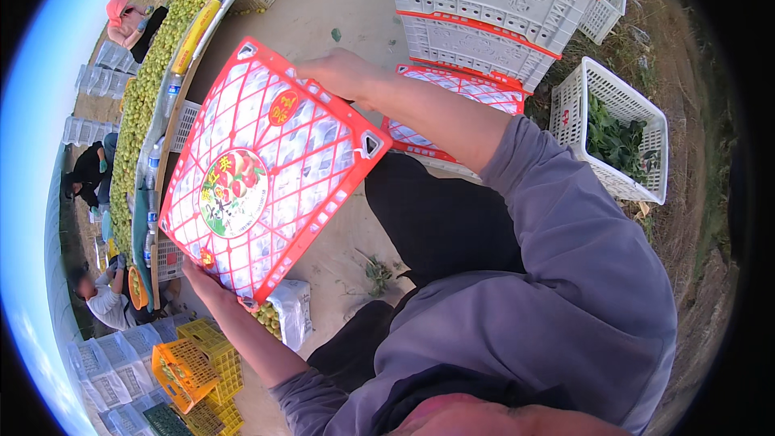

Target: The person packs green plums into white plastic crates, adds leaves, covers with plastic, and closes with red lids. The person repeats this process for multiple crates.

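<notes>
Tilted in front of me is a flat crate with a red lattice lid (303, 186) over white wrapping, with a round fruit label (233, 193) on it. My right hand (343, 74) is closed around its far right red edge, with the fingers partly hidden. At the near left corner my left hand (211, 284) grips the rim, its fingers mostly out of sight beneath. Another red-lidded crate (464, 101) sits low beside my leg. Below my left hand, a clear plastic bag (292, 313) stands with green fruit (267, 320) showing beside it.
A long table heaped with green fruit (145, 105) runs along the left, with bottles and several people beyond. Grey crates with red rims (484, 40) tower at the back right. A white basket of leaves (617, 141) stands right; yellow crates (214, 355) are stacked lower left.
</notes>
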`<action>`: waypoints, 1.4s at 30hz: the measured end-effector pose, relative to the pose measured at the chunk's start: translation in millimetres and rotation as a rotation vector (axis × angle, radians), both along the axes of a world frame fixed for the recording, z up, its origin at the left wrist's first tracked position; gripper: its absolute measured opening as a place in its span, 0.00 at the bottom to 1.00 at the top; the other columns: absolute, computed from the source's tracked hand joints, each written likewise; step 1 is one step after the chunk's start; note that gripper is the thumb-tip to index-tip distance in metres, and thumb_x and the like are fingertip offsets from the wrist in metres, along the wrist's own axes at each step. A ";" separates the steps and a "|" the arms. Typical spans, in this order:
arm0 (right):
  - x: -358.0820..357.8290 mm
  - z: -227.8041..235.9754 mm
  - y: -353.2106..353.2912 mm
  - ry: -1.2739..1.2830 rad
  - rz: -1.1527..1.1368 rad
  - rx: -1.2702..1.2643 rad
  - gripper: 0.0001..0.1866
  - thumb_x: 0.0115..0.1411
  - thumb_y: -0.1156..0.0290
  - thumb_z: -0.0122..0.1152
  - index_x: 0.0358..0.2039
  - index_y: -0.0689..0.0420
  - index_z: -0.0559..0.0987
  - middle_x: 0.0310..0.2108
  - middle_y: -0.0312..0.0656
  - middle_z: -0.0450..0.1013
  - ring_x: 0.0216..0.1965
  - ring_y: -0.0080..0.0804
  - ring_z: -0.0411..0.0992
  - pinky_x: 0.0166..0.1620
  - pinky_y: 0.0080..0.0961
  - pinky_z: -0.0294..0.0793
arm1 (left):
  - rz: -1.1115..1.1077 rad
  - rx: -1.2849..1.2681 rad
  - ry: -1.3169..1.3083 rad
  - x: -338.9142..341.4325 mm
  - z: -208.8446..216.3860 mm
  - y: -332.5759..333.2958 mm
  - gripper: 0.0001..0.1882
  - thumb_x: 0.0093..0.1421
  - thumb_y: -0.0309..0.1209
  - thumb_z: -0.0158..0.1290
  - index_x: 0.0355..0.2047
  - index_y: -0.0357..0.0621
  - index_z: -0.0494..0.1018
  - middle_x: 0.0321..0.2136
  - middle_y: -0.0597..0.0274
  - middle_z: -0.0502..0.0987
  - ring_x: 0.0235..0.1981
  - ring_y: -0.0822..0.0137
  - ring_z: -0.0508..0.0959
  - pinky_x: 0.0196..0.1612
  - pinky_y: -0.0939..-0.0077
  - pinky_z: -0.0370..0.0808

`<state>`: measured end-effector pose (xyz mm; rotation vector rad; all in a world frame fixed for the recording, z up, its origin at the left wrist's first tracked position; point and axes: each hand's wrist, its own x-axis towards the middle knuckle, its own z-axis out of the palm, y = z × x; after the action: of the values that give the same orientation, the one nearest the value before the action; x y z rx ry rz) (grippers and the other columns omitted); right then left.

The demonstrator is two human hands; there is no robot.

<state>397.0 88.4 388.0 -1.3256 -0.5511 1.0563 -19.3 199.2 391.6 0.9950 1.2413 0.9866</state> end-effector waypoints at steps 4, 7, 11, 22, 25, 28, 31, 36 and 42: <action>48.3 -5.7 -95.2 0.098 -0.249 0.167 0.21 0.60 0.58 0.64 0.43 0.64 0.82 0.34 0.44 0.81 0.30 0.30 0.79 0.31 0.34 0.78 | -0.181 0.042 0.030 102.2 31.1 40.9 0.27 0.68 0.50 0.46 0.55 0.40 0.73 0.49 0.57 0.81 0.49 0.62 0.82 0.53 0.63 0.77; 75.0 -28.3 -168.3 0.095 -0.434 0.043 0.21 0.62 0.53 0.61 0.44 0.59 0.81 0.34 0.40 0.81 0.31 0.28 0.78 0.36 0.30 0.77 | -0.297 0.105 0.062 191.0 11.3 55.1 0.28 0.66 0.48 0.49 0.53 0.34 0.73 0.46 0.53 0.81 0.43 0.62 0.84 0.47 0.66 0.81; 103.0 -78.6 -250.7 0.207 -0.679 -0.054 0.22 0.64 0.53 0.56 0.48 0.58 0.78 0.38 0.40 0.79 0.39 0.30 0.77 0.44 0.33 0.78 | -0.436 0.144 0.439 308.7 -52.7 50.3 0.42 0.60 0.60 0.48 0.48 0.23 0.75 0.41 0.43 0.81 0.42 0.55 0.79 0.51 0.64 0.71; 135.2 -185.6 -357.0 0.290 -0.575 -0.208 0.21 0.70 0.59 0.49 0.57 0.59 0.70 0.54 0.46 0.76 0.53 0.41 0.76 0.57 0.44 0.75 | -0.862 0.026 0.388 338.9 -157.2 -6.4 0.31 0.67 0.51 0.51 0.55 0.32 0.76 0.49 0.50 0.82 0.51 0.60 0.81 0.56 0.63 0.73; 129.2 -184.3 -359.6 0.339 -0.639 -0.172 0.22 0.73 0.59 0.48 0.59 0.60 0.70 0.55 0.45 0.75 0.55 0.39 0.75 0.57 0.43 0.75 | -0.668 -0.091 0.118 313.0 -165.0 -40.0 0.26 0.67 0.45 0.52 0.53 0.34 0.77 0.47 0.54 0.82 0.48 0.65 0.80 0.56 0.69 0.71; 124.4 -183.6 -361.4 0.313 -0.601 -0.169 0.22 0.73 0.60 0.47 0.60 0.61 0.69 0.56 0.46 0.74 0.56 0.39 0.74 0.58 0.43 0.74 | -0.591 -0.106 -0.026 308.1 -172.0 -58.6 0.24 0.66 0.44 0.53 0.49 0.33 0.79 0.44 0.55 0.83 0.44 0.66 0.80 0.55 0.72 0.70; 122.8 -186.0 -368.5 0.321 -0.582 -0.145 0.23 0.74 0.60 0.46 0.63 0.61 0.67 0.59 0.46 0.72 0.58 0.40 0.73 0.60 0.44 0.73 | -0.573 -0.103 -0.064 314.9 -176.7 -52.9 0.25 0.66 0.45 0.54 0.48 0.33 0.80 0.42 0.53 0.83 0.43 0.65 0.80 0.51 0.71 0.72; 120.3 -192.5 -380.1 0.248 -0.653 -0.201 0.22 0.75 0.59 0.43 0.62 0.60 0.69 0.57 0.45 0.74 0.56 0.39 0.74 0.59 0.43 0.74 | -0.761 0.122 0.298 332.9 -190.7 -39.4 0.28 0.67 0.52 0.53 0.50 0.36 0.80 0.42 0.49 0.84 0.43 0.65 0.82 0.49 0.69 0.75; 106.6 -189.9 -375.4 0.293 -0.722 -0.174 0.22 0.77 0.59 0.39 0.60 0.62 0.69 0.57 0.49 0.73 0.55 0.44 0.75 0.59 0.46 0.74 | -0.781 0.027 0.225 331.8 -200.7 -39.0 0.26 0.67 0.49 0.55 0.48 0.36 0.81 0.40 0.53 0.85 0.40 0.66 0.83 0.48 0.70 0.76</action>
<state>503.7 -287.1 198.1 -1.3339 0.2436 0.6758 312.5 160.3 190.9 1.4813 0.8824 0.2841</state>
